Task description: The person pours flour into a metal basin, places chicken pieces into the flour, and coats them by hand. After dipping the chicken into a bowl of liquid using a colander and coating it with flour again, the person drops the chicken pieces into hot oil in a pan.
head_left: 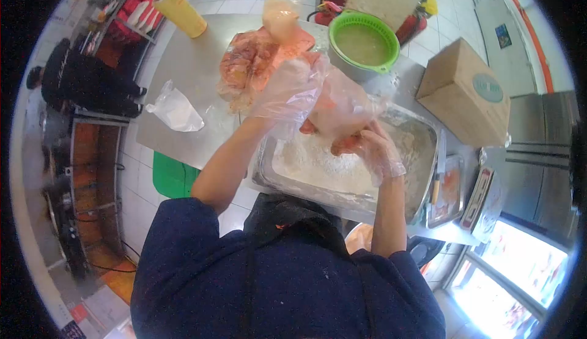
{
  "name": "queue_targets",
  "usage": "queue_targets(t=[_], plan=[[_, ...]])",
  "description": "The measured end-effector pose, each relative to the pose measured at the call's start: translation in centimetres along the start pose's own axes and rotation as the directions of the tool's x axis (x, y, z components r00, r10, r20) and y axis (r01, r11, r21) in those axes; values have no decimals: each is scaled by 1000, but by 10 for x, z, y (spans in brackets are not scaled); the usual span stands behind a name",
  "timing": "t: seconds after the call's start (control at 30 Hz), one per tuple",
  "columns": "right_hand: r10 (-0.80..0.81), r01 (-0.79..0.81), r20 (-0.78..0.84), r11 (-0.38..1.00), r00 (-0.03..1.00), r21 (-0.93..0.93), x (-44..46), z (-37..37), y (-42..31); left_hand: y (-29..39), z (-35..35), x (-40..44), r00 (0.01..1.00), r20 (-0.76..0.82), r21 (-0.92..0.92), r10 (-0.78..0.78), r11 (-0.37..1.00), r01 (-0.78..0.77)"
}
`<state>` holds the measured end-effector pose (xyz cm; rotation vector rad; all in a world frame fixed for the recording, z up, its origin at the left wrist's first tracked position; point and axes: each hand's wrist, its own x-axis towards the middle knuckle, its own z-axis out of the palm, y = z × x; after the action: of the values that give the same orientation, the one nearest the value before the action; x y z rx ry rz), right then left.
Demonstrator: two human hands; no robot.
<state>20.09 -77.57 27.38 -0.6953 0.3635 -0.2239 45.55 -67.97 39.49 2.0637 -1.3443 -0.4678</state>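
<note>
My left hand [290, 94], in a clear plastic glove, is closed on the upper side of a clear plastic bag [350, 97] that holds pinkish raw meat. My right hand [378, 149], gloved too, has its fingers closed round the bag's lower end. Reddish raw meat [345, 146] shows beside its fingers. The bag is tilted above a metal tray [422, 186] with white flour [312, 158] spread in it. Beyond my left hand, more raw meat in plastic [247, 64] lies on an orange-red surface. A crumpled clear bag [281, 12] stands behind it.
A green strainer basket [365, 40] stands behind the tray, a cardboard box [465, 91] to its right. A knife [437, 183], small tray [451, 189] and scale [478, 198] sit far right. Left are a white bag [176, 108] and yellow roll [180, 12]. Another person [85, 82] stands left.
</note>
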Motion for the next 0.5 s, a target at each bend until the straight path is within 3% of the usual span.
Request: queue_targets(t=[0.03, 0.07, 0.1, 0.13, 0.17, 0.23, 0.27, 0.3, 0.33, 0.37, 0.4, 0.43, 0.47, 0.5], plan=[[-40, 38, 27, 997, 999, 67, -5, 12, 0, 29, -10, 1, 983, 99, -9, -157, 987, 159], [-91, 105, -169, 991, 981, 79, -6, 19, 2, 34, -4, 5, 983, 108, 12, -148, 989, 148], [-130, 170, -360, 982, 924, 80, -10, 21, 4, 37, 0, 10, 998, 54, 25, -40, 999, 39], [-137, 182, -361, 979, 923, 94, -16, 13, 5, 41, 3, 12, 998, 1, 38, 68, 997, -68], [-158, 144, -320, 987, 934, -66, -21, 3, 3, 45, 4, 10, 997, 4, 49, 75, 996, -75], [-184, 126, -259, 966, 948, -226, -23, 3, -9, 63, -5, 10, 919, -134, 220, 371, 915, -338], [-311, 63, -305, 787, 900, -614, -25, 6, -14, 73, -9, 8, 918, -134, 234, 374, 912, -337], [-445, -56, -290, 469, 847, -882, -26, 15, -21, 84, -15, 4, 941, -127, 252, 313, 928, -274], [-444, -47, -283, 471, 850, -881, -24, 24, -31, 95, -21, 1, 961, -124, 268, 248, 941, -209], [-704, 106, -18, 132, 710, -986, -18, 35, -43, 104, -28, -2, 962, -126, 275, 244, 940, -203], [-772, 161, 145, -55, 619, -985, -10, 38, -57, 114, -35, -6, 962, -94, 265, 256, 938, -224], [-810, 173, 302, -248, 503, -953, -1, 42, -70, 119, -41, -12, 962, -63, 250, 264, 938, -241], [-744, 285, 436, -332, 507, -899, 14, 42, -82, 120, -46, -14, 966, -66, 246, 249, 942, -226], [-702, 341, 498, -367, 508, -865, 23, 43, -88, 117, -51, -15, 927, -79, 351, 366, 881, -318]])
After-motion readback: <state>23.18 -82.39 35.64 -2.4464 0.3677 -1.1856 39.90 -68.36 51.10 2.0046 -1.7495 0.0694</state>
